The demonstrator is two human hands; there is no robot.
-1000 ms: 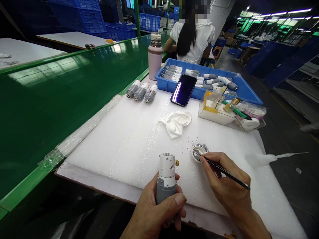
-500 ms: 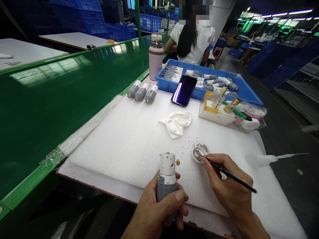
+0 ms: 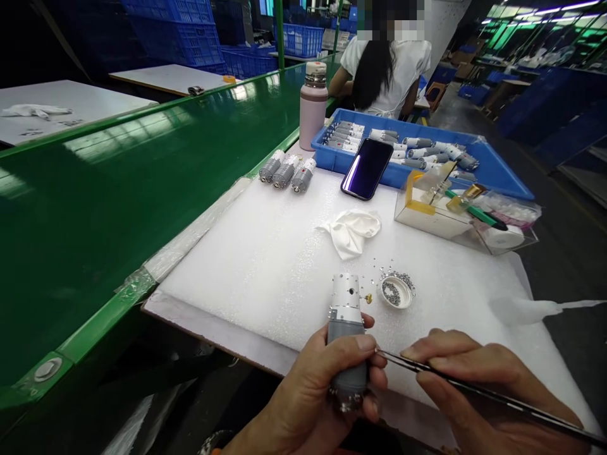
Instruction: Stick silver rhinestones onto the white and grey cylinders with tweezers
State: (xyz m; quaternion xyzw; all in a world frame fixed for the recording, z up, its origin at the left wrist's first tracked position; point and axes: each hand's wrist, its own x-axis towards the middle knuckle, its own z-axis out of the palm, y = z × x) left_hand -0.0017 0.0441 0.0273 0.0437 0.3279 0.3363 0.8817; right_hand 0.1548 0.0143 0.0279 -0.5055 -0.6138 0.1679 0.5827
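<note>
My left hand (image 3: 327,385) is closed round a grey-and-white cylindrical model (image 3: 347,328), which looks like a toy spacecraft. It stands almost upright, with a small gold dish (image 3: 368,298) at its side. My right hand (image 3: 488,385) grips dark, slim tweezers (image 3: 403,360), their tip close to my left thumb and fingertips; whether a tiny piece sits in the tip is too small to tell. Beyond the hands is a round white cap (image 3: 403,296) with tiny silvery pieces in it, and more lie scattered around its rim.
A crumpled white cloth (image 3: 353,234) lies mid-table. Behind it are a phone (image 3: 367,169), several similar models (image 3: 284,170), a blue tray (image 3: 502,174) of more models, a clear box (image 3: 427,218) with small bottles, and a pink flask (image 3: 313,114). A person (image 3: 391,76) sits beyond.
My right hand has drawn the tweezers from the white cap back toward the model, near my left fingertips. The whole view has shifted slightly. My left hand keeps hold of the model.
</note>
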